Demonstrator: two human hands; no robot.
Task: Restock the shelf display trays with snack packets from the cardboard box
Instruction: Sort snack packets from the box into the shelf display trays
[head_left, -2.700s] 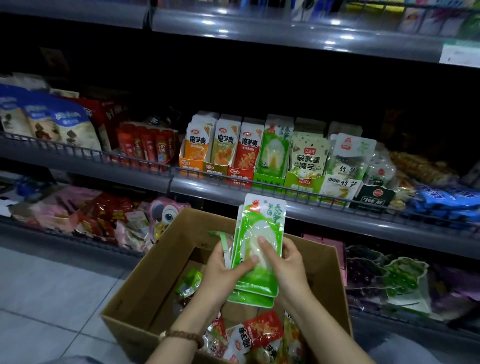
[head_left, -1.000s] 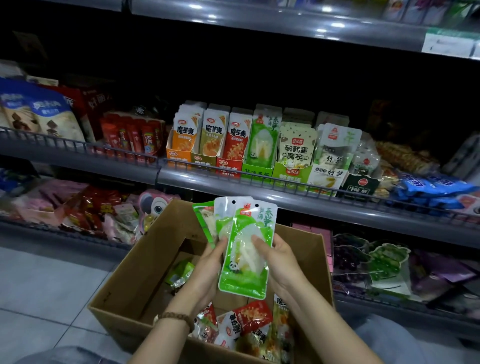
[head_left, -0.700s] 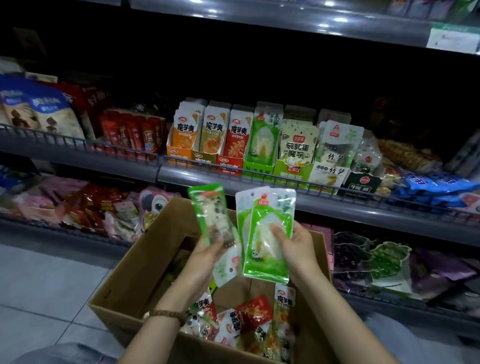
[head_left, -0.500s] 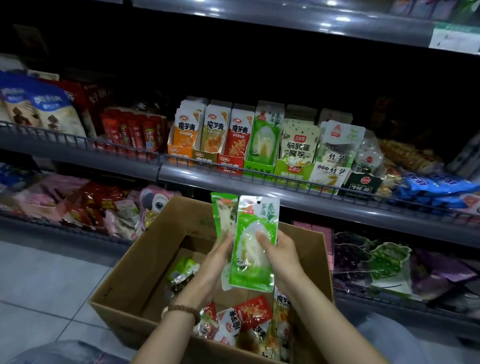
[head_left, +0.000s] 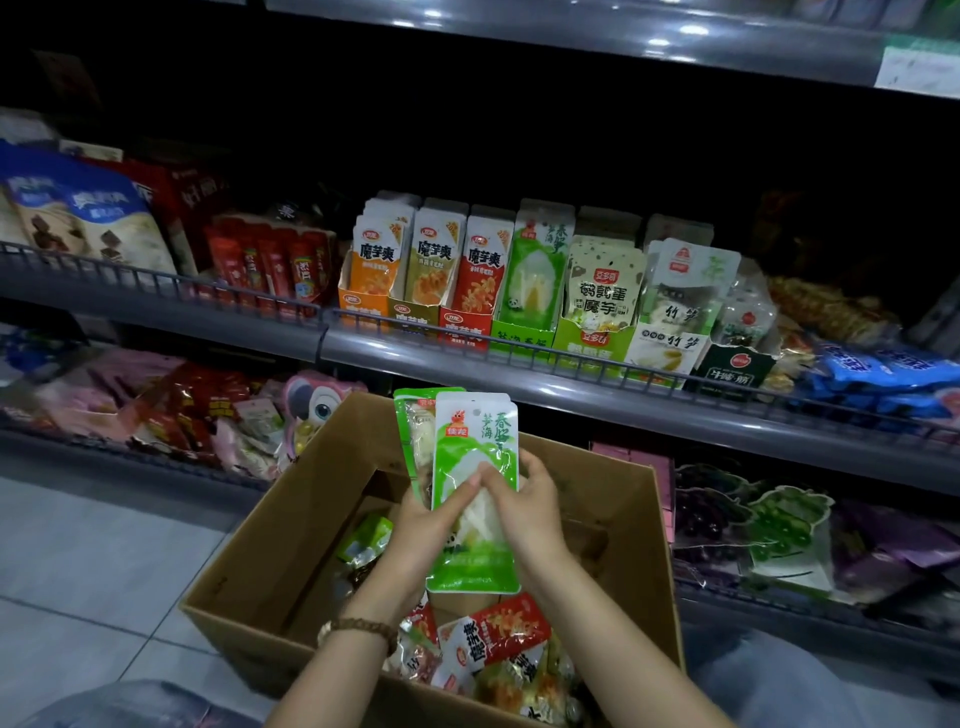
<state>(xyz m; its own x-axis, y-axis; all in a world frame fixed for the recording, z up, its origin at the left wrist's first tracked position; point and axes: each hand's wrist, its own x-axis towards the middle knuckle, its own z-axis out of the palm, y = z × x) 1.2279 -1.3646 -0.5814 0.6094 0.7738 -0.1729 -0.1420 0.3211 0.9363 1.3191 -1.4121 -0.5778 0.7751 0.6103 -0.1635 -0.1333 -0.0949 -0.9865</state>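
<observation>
Just above the box: two green packets (head_left: 475, 441) are held upright, one behind the other; the back one sticks out to the left and a little above the front one.
Left hand (head_left: 421, 530): grips the packets from the left, thumb laid across the front face, fingers hidden behind.
Right hand (head_left: 530, 514): grips them from the right, thumb on the front face meeting the left thumb near the middle, fingers curled round the right edge.
Front face: white top with a red logo and green characters, a clear window showing pale contents, a green band at the bottom.
Box (head_left: 291, 545): brown cardboard, open on top, standing on the floor (head_left: 93, 561) against the shelving.
Inside the box: loose packets (head_left: 519, 675) heaped at the near end with a red packet (head_left: 498, 631) on top; one small green packet (head_left: 369, 538) lies further in, on the left.
Shelf (head_left: 571, 384): grey, with a wire rail along its front and a row of trays of upright packets.
Green tray (head_left: 522, 338): holds packets with the same print as the held ones; it sits above and behind the hands, well apart from them.
Its neighbours: orange, olive and red trays to the left, a lighter green tray to the right.
Left wrist: a beaded bracelet (head_left: 358, 626).
Lower shelf: mixed bags on either side of the box.
</observation>
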